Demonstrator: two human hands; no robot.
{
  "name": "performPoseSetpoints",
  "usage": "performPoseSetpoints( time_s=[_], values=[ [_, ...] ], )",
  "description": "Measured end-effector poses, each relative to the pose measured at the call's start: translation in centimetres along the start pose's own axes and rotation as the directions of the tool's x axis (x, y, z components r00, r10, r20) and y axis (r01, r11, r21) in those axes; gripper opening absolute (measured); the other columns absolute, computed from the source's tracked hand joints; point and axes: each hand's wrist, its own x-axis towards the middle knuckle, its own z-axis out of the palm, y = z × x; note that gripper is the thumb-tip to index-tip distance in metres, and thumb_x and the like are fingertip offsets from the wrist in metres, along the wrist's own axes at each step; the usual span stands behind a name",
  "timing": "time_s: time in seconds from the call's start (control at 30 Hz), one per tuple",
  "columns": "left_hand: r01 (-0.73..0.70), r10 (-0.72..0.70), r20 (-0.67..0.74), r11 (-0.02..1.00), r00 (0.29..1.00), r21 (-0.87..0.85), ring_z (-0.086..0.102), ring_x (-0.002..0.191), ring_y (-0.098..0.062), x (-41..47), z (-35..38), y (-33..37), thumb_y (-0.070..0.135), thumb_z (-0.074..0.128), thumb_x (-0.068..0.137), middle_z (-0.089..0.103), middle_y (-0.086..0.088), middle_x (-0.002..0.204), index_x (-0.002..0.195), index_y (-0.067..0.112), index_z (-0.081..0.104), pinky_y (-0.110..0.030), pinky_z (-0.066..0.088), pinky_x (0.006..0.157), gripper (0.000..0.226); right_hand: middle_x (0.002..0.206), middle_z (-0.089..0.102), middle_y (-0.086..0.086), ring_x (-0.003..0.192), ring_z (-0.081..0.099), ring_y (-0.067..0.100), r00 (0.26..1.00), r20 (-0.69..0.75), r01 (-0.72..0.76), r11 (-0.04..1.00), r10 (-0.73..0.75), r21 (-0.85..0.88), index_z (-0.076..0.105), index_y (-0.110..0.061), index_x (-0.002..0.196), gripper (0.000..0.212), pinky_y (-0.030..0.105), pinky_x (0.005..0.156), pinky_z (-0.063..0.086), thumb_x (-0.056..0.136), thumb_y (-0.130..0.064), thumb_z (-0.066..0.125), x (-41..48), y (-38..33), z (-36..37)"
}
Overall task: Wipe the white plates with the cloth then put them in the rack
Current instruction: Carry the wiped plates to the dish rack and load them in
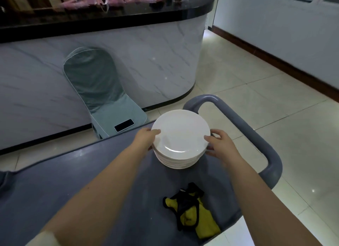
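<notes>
A stack of several white plates (180,135) stands on the grey cart top (91,181) near its far end. My left hand (146,138) grips the left rim of the top plate, thumb on top. My right hand (221,144) grips the right rim the same way, fingers curled under the edge. A crumpled yellow cloth with black trim (192,212) lies on the cart, nearer to me and to the right. No rack is in view.
The cart's grey handle (256,135) loops round past the plates. A chair with a grey-green cover (99,91) holds a black phone (124,125) and stands against a marble-fronted counter (146,62). Tiled floor lies to the right.
</notes>
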Motion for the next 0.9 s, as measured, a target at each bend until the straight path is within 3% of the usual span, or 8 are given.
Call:
performPoseSetpoints(
  time_s=[0.13, 0.23, 0.33, 0.53, 0.67, 0.8, 0.9],
  values=[
    [0.047, -0.049, -0.019, 0.993, 0.999, -0.111, 0.061, 0.078, -0.019, 0.4, 0.2, 0.4, 0.020, 0.064, 0.090, 0.064, -0.005, 0.093, 0.117, 0.011, 0.061, -0.030, 0.051, 0.060, 0.029, 0.124, 0.061, 0.012, 0.094, 0.068, 0.032, 0.997, 0.044, -0.069, 0.997, 0.069, 0.020, 0.053, -0.011, 0.130, 0.042, 0.038, 0.069, 0.060, 0.090, -0.013, 0.066, 1.0, 0.0, 0.0],
    [0.096, -0.099, -0.027, 0.989, 0.995, -0.109, 0.057, 0.071, -0.015, 0.3, 0.4, 1.0, 0.018, 0.063, 0.091, 0.059, -0.001, 0.085, 0.111, 0.012, 0.059, -0.028, 0.046, 0.053, 0.022, 0.119, 0.065, 0.017, 0.100, 0.067, 0.036, 0.993, 0.075, -0.092, 0.996, 0.090, 0.022, 0.058, -0.005, 0.123, 0.033, 0.042, 0.078, 0.059, 0.091, -0.011, 0.065, 1.2, 0.2, -0.3],
    [0.170, -0.172, -0.007, 0.980, 0.985, -0.104, 0.056, 0.071, -0.015, 0.2, 0.4, 2.2, 0.018, 0.062, 0.089, 0.058, -0.001, 0.087, 0.108, 0.014, 0.059, -0.029, 0.043, 0.052, 0.019, 0.110, 0.069, 0.015, 0.096, 0.068, 0.034, 0.992, 0.099, -0.079, 0.996, 0.076, 0.028, 0.063, -0.010, 0.109, 0.019, 0.038, 0.073, 0.061, 0.091, -0.010, 0.064, 1.2, 0.1, -0.5],
    [0.252, -0.245, 0.087, 0.965, 0.966, -0.073, 0.057, 0.067, -0.015, 0.6, -0.4, 4.0, 0.017, 0.067, 0.085, 0.057, -0.003, 0.083, 0.101, 0.012, 0.059, -0.028, 0.047, 0.056, 0.018, 0.108, 0.072, 0.012, 0.095, 0.071, 0.031, 0.979, 0.177, -0.119, 0.988, 0.100, 0.100, 0.063, -0.007, 0.118, 0.027, 0.037, 0.073, 0.060, 0.091, -0.007, 0.064, 1.5, 0.3, -1.4],
    [0.187, -0.171, 0.178, 0.979, 0.969, -0.076, 0.063, 0.072, -0.020, 0.8, -1.2, 3.6, 0.002, 0.066, 0.082, 0.064, -0.007, 0.090, 0.109, 0.011, 0.061, -0.033, 0.052, 0.060, 0.028, 0.108, 0.074, 0.009, 0.086, 0.073, 0.023, 0.966, 0.228, -0.157, 0.974, 0.119, 0.160, 0.063, -0.008, 0.120, 0.030, 0.032, 0.066, 0.058, 0.091, -0.006, 0.065, 1.6, 0.7, -1.9],
    [0.124, -0.093, 0.318, 0.989, 0.944, -0.079, 0.070, 0.086, -0.031, 0.8, -1.9, 2.6, -0.006, 0.063, 0.083, 0.067, -0.015, 0.106, 0.111, 0.024, 0.057, -0.043, 0.058, 0.064, 0.043, 0.108, 0.074, 0.008, 0.090, 0.072, 0.024, 0.956, 0.249, -0.211, 0.952, 0.154, 0.222, 0.062, -0.011, 0.123, 0.033, 0.035, 0.068, 0.059, 0.090, -0.007, 0.065, 1.8, 1.1, -2.1],
    [0.078, -0.032, 0.321, 0.988, 0.946, -0.133, 0.072, 0.084, -0.036, 0.9, -2.0, 1.8, -0.010, 0.063, 0.082, 0.065, -0.019, 0.111, 0.118, 0.026, 0.053, -0.049, 0.058, 0.064, 0.052, 0.109, 0.072, 0.008, 0.091, 0.069, 0.025, 0.949, 0.253, -0.251, 0.938, 0.189, 0.239, 0.062, -0.012, 0.124, 0.035, 0.037, 0.066, 0.058, 0.090, -0.008, 0.066, 1.8, 1.2, -2.2]
  ],
)
